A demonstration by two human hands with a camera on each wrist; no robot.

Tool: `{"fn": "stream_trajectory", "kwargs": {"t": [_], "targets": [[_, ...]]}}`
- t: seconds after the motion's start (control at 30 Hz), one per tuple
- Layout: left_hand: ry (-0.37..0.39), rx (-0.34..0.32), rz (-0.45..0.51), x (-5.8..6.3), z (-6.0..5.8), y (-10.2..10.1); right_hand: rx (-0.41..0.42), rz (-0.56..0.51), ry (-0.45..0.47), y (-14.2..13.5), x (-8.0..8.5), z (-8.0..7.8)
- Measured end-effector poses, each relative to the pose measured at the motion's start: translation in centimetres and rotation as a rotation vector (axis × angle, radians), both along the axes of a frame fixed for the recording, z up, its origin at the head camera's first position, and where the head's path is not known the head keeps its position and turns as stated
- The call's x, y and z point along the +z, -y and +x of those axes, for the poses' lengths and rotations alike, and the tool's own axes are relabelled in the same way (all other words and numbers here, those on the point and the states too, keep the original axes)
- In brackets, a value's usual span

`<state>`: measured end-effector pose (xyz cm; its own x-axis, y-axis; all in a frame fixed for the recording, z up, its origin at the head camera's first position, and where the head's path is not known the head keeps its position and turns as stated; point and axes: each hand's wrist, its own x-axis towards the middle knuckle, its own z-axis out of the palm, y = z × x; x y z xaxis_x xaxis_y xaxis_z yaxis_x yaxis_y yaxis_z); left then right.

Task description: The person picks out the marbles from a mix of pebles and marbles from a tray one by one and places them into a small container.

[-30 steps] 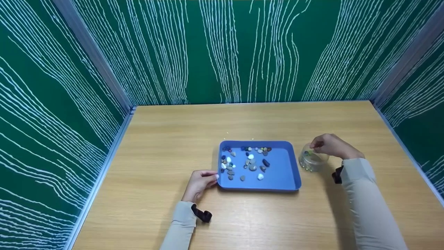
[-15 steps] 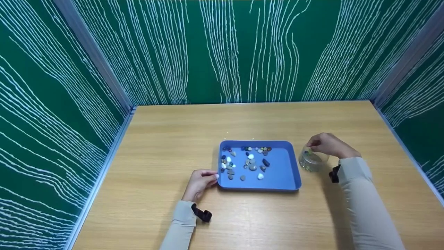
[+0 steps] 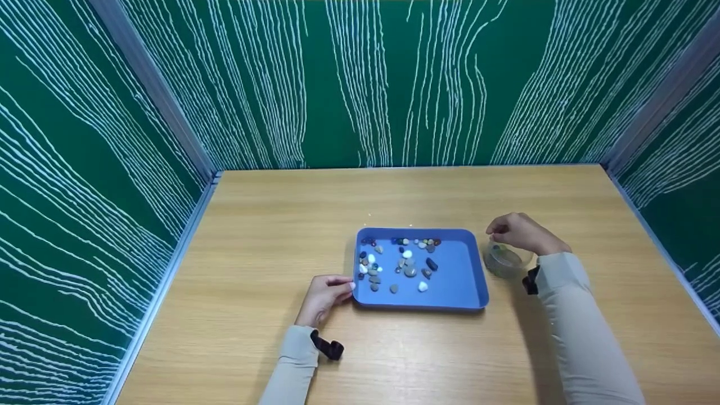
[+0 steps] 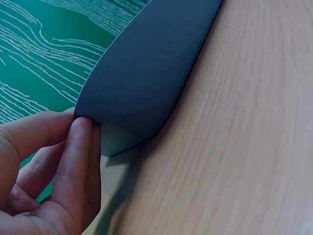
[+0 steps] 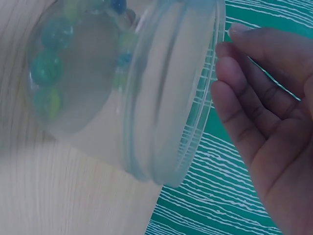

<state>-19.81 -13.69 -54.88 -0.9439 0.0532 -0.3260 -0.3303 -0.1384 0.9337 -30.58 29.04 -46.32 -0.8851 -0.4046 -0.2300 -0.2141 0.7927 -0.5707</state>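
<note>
A blue tray (image 3: pixel 453 289) lies in the middle of the table, holding several pebbles (image 3: pixel 410 271) and small coloured marbles (image 3: pixel 368 241). My left hand (image 3: pixel 326 295) pinches the tray's near left side; the left wrist view shows thumb and fingers at the tray wall (image 4: pixel 142 63). Right of the tray stands a clear plastic jar (image 3: pixel 504 267) with green and blue marbles (image 5: pixel 46 68) at its bottom. Just above the jar's far left rim is my right hand (image 3: pixel 522 232), thumb and fingertips brought together. I cannot tell whether anything small sits between them.
The wooden table (image 3: pixel 270 225) is bounded by green walls (image 3: pixel 343 84) with white wavy lines at the back and sides. A few tiny pale specks (image 3: pixel 410 225) lie just behind the tray. Black straps hang at both wrists.
My right hand has risen out of the jar's mouth and shifted left toward the tray. My left hand and the tray have stayed in place.
</note>
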Motion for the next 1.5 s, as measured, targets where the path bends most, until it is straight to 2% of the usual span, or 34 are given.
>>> {"fn": "stream_trajectory", "kwargs": {"t": [0.5,0.73,0.9,1.07,1.23,1.5], "targets": [[0.018,0.008,0.017,0.1,-0.2,0.1,0.002,0.030,0.008,2.2,0.3,-0.8],[-0.009,0.001,0.020,-0.2,-0.2,0.1,0.057,0.002,-0.063,3.7,0.0,-1.3],[-0.021,-0.001,0.033,-0.3,0.0,0.2,0.058,0.008,-0.069,5.4,0.1,-1.6],[-0.062,-0.015,0.054,-0.2,0.1,0.3,0.042,0.026,-0.035,7.3,0.3,-1.8],[-0.024,-0.001,0.034,-0.3,0.0,0.1,0.030,0.034,-0.009,8.8,0.5,-2.1],[0.010,0.010,0.028,-0.2,-0.1,0.0,0.083,-0.011,-0.017,11.2,-0.1,-2.4]]}}
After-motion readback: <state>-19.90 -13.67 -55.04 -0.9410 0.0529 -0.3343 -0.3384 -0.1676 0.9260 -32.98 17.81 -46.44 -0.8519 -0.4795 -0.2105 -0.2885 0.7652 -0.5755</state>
